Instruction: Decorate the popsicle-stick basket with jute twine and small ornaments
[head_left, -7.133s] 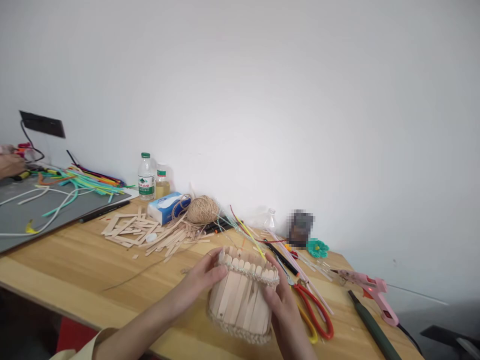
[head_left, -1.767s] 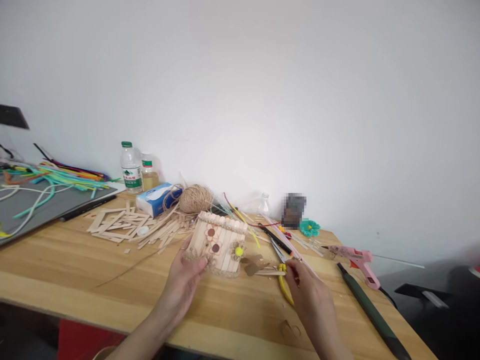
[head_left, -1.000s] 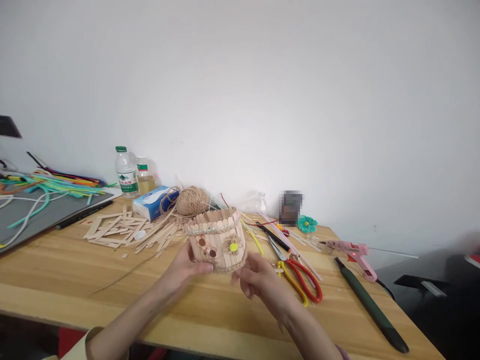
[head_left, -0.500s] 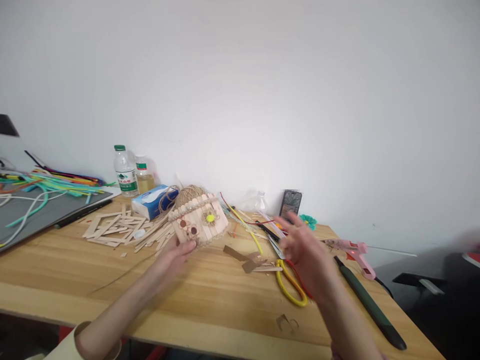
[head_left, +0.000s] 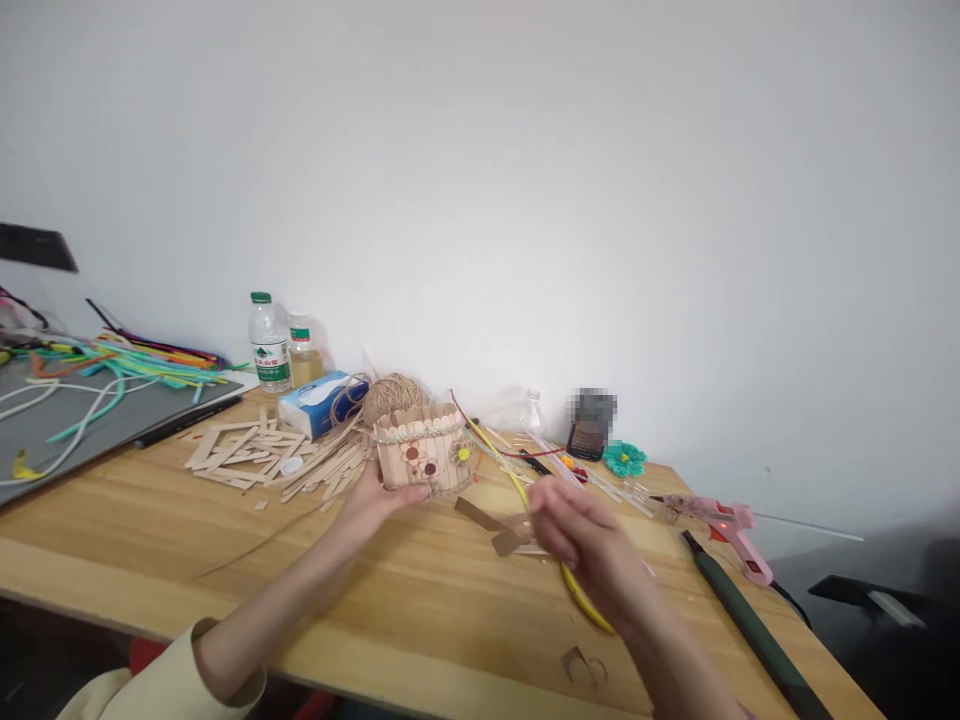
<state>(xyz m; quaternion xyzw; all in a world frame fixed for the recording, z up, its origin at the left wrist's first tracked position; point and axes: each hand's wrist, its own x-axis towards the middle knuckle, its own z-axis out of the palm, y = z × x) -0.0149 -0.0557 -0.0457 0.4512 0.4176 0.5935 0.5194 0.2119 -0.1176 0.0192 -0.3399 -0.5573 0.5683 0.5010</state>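
My left hand (head_left: pixel 379 505) is wrapped round the lower left of a small craft-stick basket (head_left: pixel 391 462), its thumb across the front. The basket stands nearly upright, decorated with brown button flowers, a yellow pompom and twine along the rim. To its right my right hand (head_left: pixel 577 530) hovers over the table with curled fingers pressed together. Whatever may be between them is hidden. Below and behind that hand, yellow-handled scissors (head_left: pixel 586 602) are partly covered. Strips of brown paper (head_left: pixel 478 514) lie between the two hands.
A pink glue gun (head_left: pixel 731 518) rests at the right, beside a dark green tool (head_left: pixel 750 620). Twine (head_left: pixel 394 395), a blue tissue pack (head_left: pixel 319 403), loose craft sticks (head_left: pixel 240 450) and bottles (head_left: pixel 268 345) stand at the back left. A teal flower (head_left: pixel 624 459) lies near a phone (head_left: pixel 585 442).
The basket has turned in my left hand and come more upright, so its rim opening shows. My right hand has moved left and its fingers have closed. The view has shifted slightly.
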